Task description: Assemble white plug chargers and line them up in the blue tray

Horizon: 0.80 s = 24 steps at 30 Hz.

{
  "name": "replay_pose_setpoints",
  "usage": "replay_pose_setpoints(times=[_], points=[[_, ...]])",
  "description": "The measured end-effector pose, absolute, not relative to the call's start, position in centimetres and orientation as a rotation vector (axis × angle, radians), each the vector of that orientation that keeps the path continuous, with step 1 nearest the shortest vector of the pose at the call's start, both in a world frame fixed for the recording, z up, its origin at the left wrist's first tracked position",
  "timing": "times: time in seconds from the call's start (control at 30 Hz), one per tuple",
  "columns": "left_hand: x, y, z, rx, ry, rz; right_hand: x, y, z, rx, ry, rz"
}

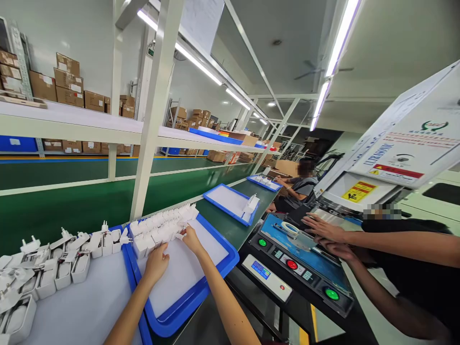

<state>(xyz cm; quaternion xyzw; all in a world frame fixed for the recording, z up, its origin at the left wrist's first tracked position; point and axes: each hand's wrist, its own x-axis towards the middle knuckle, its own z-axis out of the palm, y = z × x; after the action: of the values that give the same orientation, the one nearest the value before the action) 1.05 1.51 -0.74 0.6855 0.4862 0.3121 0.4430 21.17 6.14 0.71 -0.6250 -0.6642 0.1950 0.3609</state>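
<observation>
Left hand (157, 264) and right hand (191, 239) part-curled at white plug adapters (153, 230) along blue tray's (233, 261) far left, grip unclear; uneven finger pressure could tip the closely packed rows.

White, boxy plug adapters (156, 234), pronged, in close rows inside a blue tray (168, 327)

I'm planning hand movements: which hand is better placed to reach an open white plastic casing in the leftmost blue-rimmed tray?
Probably the left hand: it is nearer those open white casings and their tray; the right hand is farther over, fingers at the white plug adapters.
</observation>
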Motion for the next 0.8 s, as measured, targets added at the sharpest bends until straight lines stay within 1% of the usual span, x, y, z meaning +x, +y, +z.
replay_pose_setpoints(times=[0.37,0.53,0.8], points=[[1.1,2.4,-1.5,1.492,1.164,0.832,20.7,5.8,0.2,-1.614,-1.752,0.418],[0.7,2.3,-1.3,1.370,1.156,0.796,20.7,5.4,0.5,-1.626,-1.772,0.376],[0.8,1.9,-1.4,1.322,1.185,0.781,19.3,3.2,3.3,-1.555,-1.810,0.198]])
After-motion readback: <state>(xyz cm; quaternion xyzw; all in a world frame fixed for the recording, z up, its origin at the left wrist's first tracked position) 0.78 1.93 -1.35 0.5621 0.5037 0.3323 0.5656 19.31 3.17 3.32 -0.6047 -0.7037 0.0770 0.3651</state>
